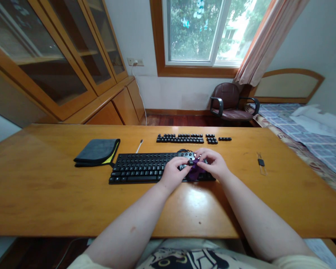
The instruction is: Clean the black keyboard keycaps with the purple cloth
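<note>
A black keyboard (141,167) lies on the desk beneath both hands. Between the thumb and fingers of my left hand (173,173) is a small black keycap (190,163), raised over the keyboard's right part. My right hand (216,164) pinches a purple cloth (195,174) against that keycap; the cloth's lower end hangs over the keys. Both hands hide much of the keyboard's right side. Beyond the keyboard, loose black keycaps (180,139) are laid out in rows, with smaller groups (212,139) to their right.
A folded grey towel (96,151) with a yellow underside lies left of the keyboard. Behind the keyboard rests a small brush (139,145) with a white handle. A keycap puller (261,162) with wire loops lies at the right of the wooden desk (58,198).
</note>
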